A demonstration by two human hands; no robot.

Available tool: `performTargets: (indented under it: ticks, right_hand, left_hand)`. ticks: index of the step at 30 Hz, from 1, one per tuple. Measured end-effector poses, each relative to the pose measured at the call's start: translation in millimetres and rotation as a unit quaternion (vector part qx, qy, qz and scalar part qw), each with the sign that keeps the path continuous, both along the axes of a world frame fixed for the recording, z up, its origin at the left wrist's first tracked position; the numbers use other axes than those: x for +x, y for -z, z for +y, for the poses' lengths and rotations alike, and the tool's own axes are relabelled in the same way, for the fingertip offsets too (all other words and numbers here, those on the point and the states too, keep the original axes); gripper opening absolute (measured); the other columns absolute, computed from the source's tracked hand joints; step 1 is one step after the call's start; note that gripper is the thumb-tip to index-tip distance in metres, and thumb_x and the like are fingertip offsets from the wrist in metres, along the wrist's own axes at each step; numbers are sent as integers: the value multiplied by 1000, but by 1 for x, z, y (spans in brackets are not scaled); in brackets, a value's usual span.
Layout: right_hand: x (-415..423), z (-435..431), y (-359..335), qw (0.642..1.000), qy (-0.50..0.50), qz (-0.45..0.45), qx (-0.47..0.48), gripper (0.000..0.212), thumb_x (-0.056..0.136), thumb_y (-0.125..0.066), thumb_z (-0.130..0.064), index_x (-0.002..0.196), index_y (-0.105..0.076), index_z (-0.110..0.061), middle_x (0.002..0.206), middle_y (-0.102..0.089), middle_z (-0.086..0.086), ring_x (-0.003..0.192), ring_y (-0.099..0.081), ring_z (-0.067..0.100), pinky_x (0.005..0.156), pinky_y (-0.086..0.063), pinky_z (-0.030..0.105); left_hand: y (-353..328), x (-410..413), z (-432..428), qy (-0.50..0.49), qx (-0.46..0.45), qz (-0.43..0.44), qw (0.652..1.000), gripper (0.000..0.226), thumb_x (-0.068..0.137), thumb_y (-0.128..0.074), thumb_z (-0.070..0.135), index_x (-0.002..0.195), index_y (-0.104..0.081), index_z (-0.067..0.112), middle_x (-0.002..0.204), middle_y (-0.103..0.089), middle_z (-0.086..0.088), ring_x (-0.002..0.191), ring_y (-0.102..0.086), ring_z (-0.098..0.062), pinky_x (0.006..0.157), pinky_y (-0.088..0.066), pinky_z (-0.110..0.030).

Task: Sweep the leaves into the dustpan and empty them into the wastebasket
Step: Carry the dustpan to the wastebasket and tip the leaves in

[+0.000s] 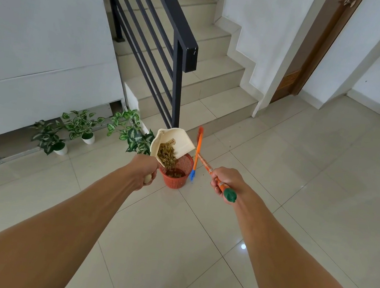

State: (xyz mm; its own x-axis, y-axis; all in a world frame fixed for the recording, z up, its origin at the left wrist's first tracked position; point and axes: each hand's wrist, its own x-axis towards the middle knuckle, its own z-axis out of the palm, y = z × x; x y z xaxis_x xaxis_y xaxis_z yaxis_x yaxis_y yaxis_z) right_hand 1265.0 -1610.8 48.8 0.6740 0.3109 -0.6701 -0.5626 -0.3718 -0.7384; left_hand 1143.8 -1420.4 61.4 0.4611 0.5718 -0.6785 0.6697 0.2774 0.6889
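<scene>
1. Leaves (166, 156), dry and brown, sit in one heap inside a single cream dustpan (179, 140) held tipped directly above the one red mesh wastebasket (177, 183). More brown leaves lie at the basket's bottom.
2. Far left of the wastebasket, green-and-white potted plants (83, 122) line the foot of a white wall. Two white pots (88, 138) show, and any others are hidden by foliage.
3. Just left of the wastebasket, the left hand (145, 170) is one of two bare hands in view. Its fingers are curled tight round the dustpan's handle, whose rounded end pokes out below the fist.
4. The dustpan rises from that fist with its long axis steep. The closed back is uppermost and the open lip points down at the basket's rim, with the heap above and to the right of the gripping fingers.
5. Behind the wastebasket, a black railing (182, 46) flanks a tiled staircase (216, 82).
6. Just right of the wastebasket, one broom (205, 165) slants up from the floor, its orange-and-blue head beside the basket and its stick ending in a green cap.
7. Right of the wastebasket, the right hand (222, 180) wraps its fingers round the broom stick just below that cap.
8. Far right of and behind the wastebasket, a brown door (300, 69) stands beyond the pale tiled floor (300, 182).
</scene>
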Motion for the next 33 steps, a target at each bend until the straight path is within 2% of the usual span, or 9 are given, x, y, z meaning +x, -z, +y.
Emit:
performTargets:
  ticks: [15, 21, 28, 33]
  right_hand:
    - [-4, -2, -5, 1000, -11, -10, 1, 17, 88, -46, 0, 97, -61, 0, 63, -54, 8, 46, -47, 10, 37, -41, 19]
    - [-9, -5, -9, 1000, -1, -6, 23, 16, 86, -45, 4, 91, -60, 0, 60, -52, 8, 44, -45, 11, 35, -39, 19]
    - [-17, -14, -11, 1000, -7, -6, 20, 15, 87, -47, 2, 93, -61, -1, 61, -54, 7, 43, -47, 9, 36, -41, 19]
    - [-26, -16, -11, 1000, -4, -11, 7, 25, 86, -49, 0, 107, -62, 0, 67, -55, 7, 44, -49, 8, 37, -42, 19]
  left_hand:
    - [-6, -4, 2, 12, 22, 0, 1000, 13, 97, -55, 3, 84, -55, 5, 65, -49, -4, 46, -40, -9, 40, -32, -19]
    - [-15, -6, 2, -9, 7, -12, 1000, 16, 99, -53, 4, 83, -55, 7, 65, -50, -3, 46, -40, -8, 38, -31, -17]
    - [-26, -13, 7, -86, -90, -60, 990, 9, 100, -49, 4, 91, -53, 5, 62, -49, -3, 28, -39, -3, 27, -31, -10]
    - [-36, -26, 11, -124, -171, -103, 972, 8, 102, -47, 7, 95, -50, 5, 63, -46, -2, 27, -39, -3, 26, -30, -9]
